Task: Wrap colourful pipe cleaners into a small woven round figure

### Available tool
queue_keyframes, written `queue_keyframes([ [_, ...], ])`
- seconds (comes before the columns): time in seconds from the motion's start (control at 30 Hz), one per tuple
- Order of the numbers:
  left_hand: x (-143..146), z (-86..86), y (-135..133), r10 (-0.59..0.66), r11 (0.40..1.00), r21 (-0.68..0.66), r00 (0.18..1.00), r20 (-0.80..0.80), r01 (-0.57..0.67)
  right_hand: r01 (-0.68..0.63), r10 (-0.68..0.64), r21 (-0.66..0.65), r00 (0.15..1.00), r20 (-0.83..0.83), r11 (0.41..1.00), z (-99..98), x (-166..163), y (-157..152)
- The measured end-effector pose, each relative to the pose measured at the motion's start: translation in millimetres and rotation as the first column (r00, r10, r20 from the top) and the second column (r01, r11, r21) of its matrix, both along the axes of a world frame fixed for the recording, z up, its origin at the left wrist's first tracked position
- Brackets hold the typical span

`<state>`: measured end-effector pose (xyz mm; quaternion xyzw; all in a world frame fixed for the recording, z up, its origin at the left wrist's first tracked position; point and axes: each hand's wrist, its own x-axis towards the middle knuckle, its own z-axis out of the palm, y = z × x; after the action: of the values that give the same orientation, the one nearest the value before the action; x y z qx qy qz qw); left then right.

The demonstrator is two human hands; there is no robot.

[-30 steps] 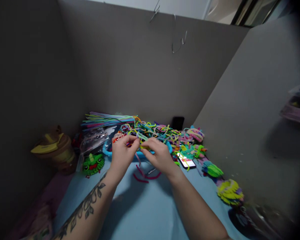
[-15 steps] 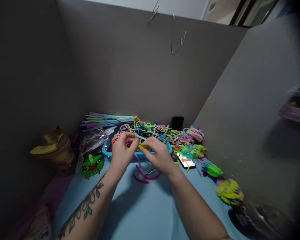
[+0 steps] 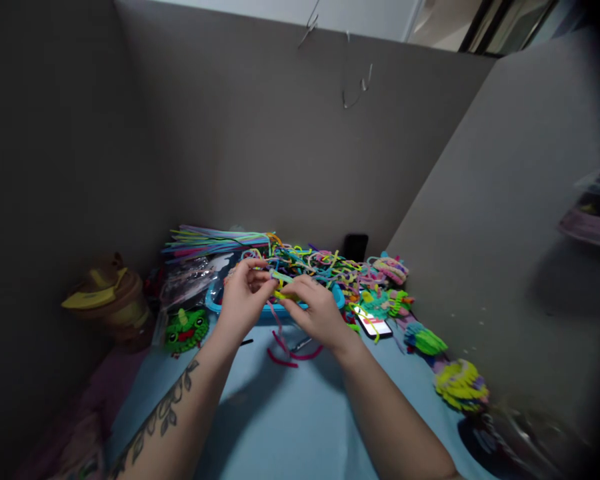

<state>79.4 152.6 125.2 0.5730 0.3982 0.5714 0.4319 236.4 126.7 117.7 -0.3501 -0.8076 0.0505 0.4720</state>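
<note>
Just below the grip, a pink strand (image 3: 276, 317) dangles: snag that, and my left hand (image 3: 245, 298) and right hand (image 3: 317, 311) could lose the yellow piece (image 3: 279, 294) they're pinching!

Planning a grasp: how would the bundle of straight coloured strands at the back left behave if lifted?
The bundle is probably fairly stiff, since its strands lie straight. It looks light, the strands being thin. It may splay, as it fans out at the left.
</note>
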Motion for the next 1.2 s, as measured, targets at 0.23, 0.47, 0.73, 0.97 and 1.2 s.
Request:
queue_keyframes([
  [0.23, 0.7, -3.8, -0.6, -0.054, 0.999, 0.005, 0.992, 0.116, 0.054, 0.02, -0.023, -0.043, 0.999, -0.049, 0.999, 0.5, 2.1, 1.6],
  [0.47, -1.5, -8.2, 1.8, -0.197, 0.98, 0.077, 0.957, 0.212, 0.184, -0.014, 0.009, -0.052, 0.995, -0.095, 0.999, 1.7, 0.6, -0.4],
  [0.73, 1.3, -1.9, -8.2, 0.212, 0.869, 0.487, 0.953, -0.216, -0.083, 0.05, -0.046, 0.035, 0.993, -0.107, 0.998, -1.0, 1.8, 1.9],
  [0.97, 1.0, 1.1, -11.7, 0.311, 0.845, 0.53, 0.865, -0.393, -0.063, 0.076, -0.072, 0.068, 0.995, -0.069, 0.995, 1.2, -0.4, -0.2],
  [1.2, 0.9, -4.8, -5.9, 0.114, 0.911, 0.412, 0.968, -0.224, -0.012, 0.041, -0.039, 0.013, 0.985, -0.171, 0.999, 6.6, 0.4, -2.2],
])
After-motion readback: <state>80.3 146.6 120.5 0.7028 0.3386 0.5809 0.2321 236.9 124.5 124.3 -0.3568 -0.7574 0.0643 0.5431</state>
